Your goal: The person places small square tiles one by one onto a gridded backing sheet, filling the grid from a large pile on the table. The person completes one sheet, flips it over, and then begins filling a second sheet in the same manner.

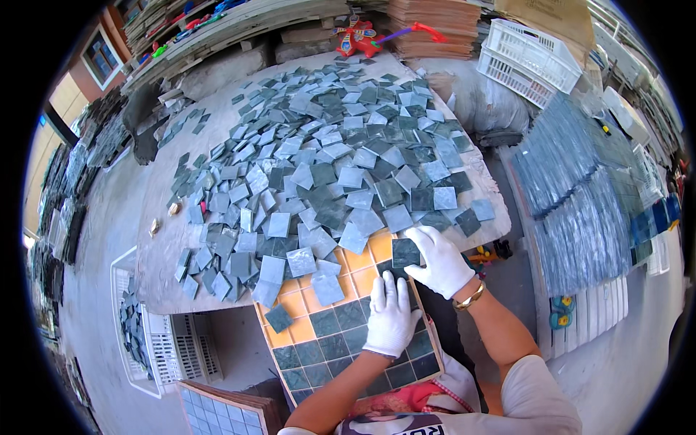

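Observation:
A framed orange grid tray (293,304) lies in front of me, its lower rows filled with dark green square stone tiles (348,315). My right hand (441,264), in a white glove, pinches a dark green tile (405,252) by its right edge, over the tray's upper right cells. My left hand (391,319), also gloved, lies with fingers stretched out over the laid tiles, fingertips at a tile just below the held one. A loose green tile (278,318) sits askew on the tray's left cells, and grey-blue tiles (327,288) overlap its top edge.
Beyond the tray, a large board (163,254) bears a heap of loose tiles (312,159). A white crate (163,348) with tiles stands lower left, near a stack of tiled panels (221,413). Wrapped tile stacks (580,225) stand right; a red toy (357,38) sits at the far edge.

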Demonstrator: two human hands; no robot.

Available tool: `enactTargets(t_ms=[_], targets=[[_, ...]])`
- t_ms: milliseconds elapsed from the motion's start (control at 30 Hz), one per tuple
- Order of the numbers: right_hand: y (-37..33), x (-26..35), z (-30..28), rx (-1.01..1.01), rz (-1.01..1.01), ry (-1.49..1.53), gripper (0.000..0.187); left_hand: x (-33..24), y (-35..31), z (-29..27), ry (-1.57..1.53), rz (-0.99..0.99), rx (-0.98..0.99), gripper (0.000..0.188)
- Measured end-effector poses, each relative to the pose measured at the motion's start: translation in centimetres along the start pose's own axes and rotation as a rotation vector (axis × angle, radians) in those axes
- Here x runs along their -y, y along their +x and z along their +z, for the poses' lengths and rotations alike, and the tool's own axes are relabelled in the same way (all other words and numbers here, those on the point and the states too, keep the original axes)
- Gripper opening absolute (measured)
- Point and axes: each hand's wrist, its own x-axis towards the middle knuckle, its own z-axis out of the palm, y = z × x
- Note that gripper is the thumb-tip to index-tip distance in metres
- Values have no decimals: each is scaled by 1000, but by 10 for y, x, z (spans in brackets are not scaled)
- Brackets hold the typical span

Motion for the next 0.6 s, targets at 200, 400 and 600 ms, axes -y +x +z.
enactTargets(t_ms=[200, 400, 600], targets=[[14, -9, 17, 93, -37, 47, 59, 4, 1, -16, -37, 58, 36, 74], [25, -27, 40, 152, -108, 23, 54, 38, -8, -42, -26, 24, 10, 71], [46, -16, 36, 193, 171, 206, 48, 101, 14, -57, 114, -156, -153, 78]])
